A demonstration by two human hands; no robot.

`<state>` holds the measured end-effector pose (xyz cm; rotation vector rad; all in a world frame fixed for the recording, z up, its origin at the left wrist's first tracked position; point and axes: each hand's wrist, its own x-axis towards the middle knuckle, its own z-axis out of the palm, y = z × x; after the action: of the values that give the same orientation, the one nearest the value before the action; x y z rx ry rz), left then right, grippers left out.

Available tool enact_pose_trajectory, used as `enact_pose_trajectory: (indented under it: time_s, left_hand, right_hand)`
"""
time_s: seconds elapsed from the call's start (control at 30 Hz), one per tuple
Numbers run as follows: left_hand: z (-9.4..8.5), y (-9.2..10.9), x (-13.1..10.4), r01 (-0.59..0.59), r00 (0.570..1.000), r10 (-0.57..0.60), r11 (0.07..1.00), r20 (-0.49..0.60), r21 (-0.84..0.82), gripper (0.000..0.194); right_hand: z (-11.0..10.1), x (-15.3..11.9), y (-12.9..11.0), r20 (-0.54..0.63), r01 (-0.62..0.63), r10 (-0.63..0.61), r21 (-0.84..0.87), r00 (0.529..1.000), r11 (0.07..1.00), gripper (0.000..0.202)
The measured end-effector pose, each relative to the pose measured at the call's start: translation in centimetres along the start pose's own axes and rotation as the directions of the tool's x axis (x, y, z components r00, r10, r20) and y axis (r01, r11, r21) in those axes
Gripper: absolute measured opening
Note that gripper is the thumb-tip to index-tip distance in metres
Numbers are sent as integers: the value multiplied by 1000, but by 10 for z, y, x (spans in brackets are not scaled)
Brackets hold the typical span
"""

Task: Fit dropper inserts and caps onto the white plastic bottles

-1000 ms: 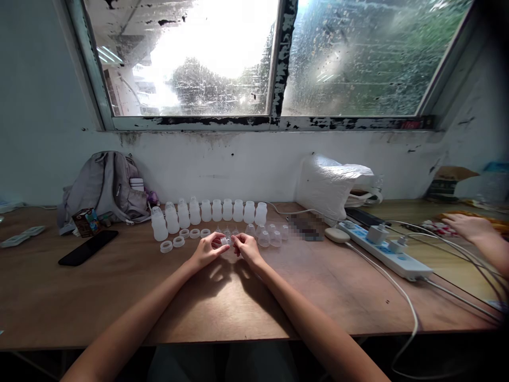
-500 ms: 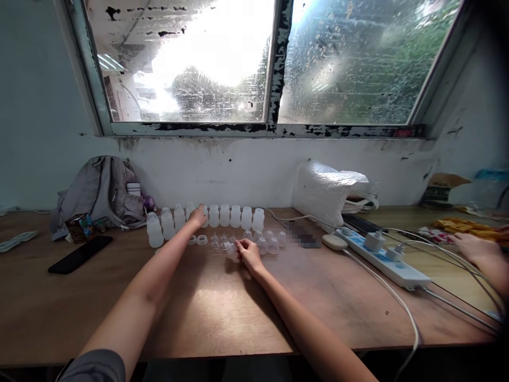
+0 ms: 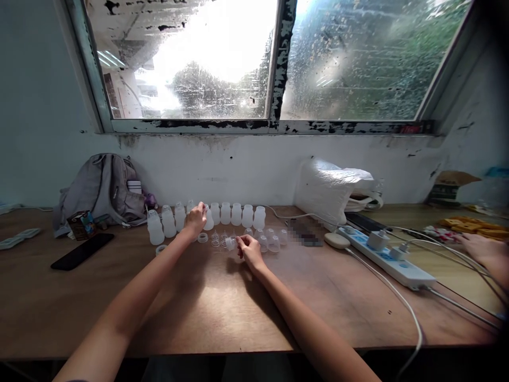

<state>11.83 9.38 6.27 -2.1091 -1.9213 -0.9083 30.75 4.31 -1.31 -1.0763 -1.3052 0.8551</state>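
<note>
A row of frosted white baby bottles (image 3: pixel 225 213) stands along the back of the table; those at the left end have tops on, those at the right end are open-necked. My left hand (image 3: pixel 194 220) is closed at the neck of one bottle (image 3: pixel 209 219), which leans slightly. In my right hand (image 3: pixel 249 250), the fingertips pinch a clear bottle top (image 3: pixel 230 243), tipped on its side. Clear nipples (image 3: pixel 215 240) lie just left of it. Beside the right hand are several translucent caps (image 3: pixel 273 242). White collar rings (image 3: pixel 202 237) lie below the left hand.
On the left are a grey backpack (image 3: pixel 105 185), a small box (image 3: pixel 82 225) and a black phone (image 3: pixel 82 252). To the right sit a white bag (image 3: pixel 324 191), a round white device (image 3: pixel 336 241) and a power strip (image 3: pixel 392 265) with cables. Another person's hand (image 3: pixel 483 249) is at far right.
My left hand has drawn slightly back toward me, and the bottle at it now leans out of line. My right hand keeps its pinch on the clear top.
</note>
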Motion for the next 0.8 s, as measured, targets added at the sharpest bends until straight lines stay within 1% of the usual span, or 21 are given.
enact_pose_trajectory:
  time_s: [0.07,0.13,0.2,0.27,0.4,0.47,0.53,0.6,0.67,0.73,0.8]
  left_hand:
    - [-7,2,-20,-87,988,85,996,-132,-13,21]
    - [-11,4,-40,-156,967,141,986,-213,-53,19]
    - [-11,5,-58,-209,949,171,970,-266,-123,17]
    - [-11,6,-71,-244,936,178,950,-302,-195,15]
    - [-11,7,-81,-284,919,156,899,-362,-333,12]
    - [-11,7,-83,-292,919,139,869,-368,-399,12]
    - [-9,6,-87,-291,931,141,843,-338,-452,13]
    - [-6,4,-91,-300,942,176,822,-285,-485,14]
    - [-2,2,-94,-323,943,231,802,-239,-503,14]
    - [3,1,-95,-351,936,276,777,-218,-523,15]
    - [9,0,-95,-357,934,291,739,-208,-571,18]
  right_hand:
    - [0,-1,-1,0,12,-12,-5,1000,1000,30]
    - [0,-2,-2,0,15,-15,-9,1000,1000,29]
    - [1,-3,-2,-1,5,-5,-10,1000,1000,27]
    - [1,-3,-2,-1,-1,1,-7,1000,1000,26]
    - [1,-3,-1,-2,12,-12,2,1000,1000,26]
    - [1,-2,0,-6,18,-18,-2,1000,1000,27]
    - [0,-2,1,-8,19,-19,-13,1000,1000,28]
    - [0,-2,2,-8,18,-18,-23,1000,1000,29]
    - [0,-2,2,-6,16,-16,-20,1000,1000,29]
    - [0,-2,2,1,13,-13,1,1000,1000,29]
    - [0,-2,1,8,8,-8,36,1000,999,29]
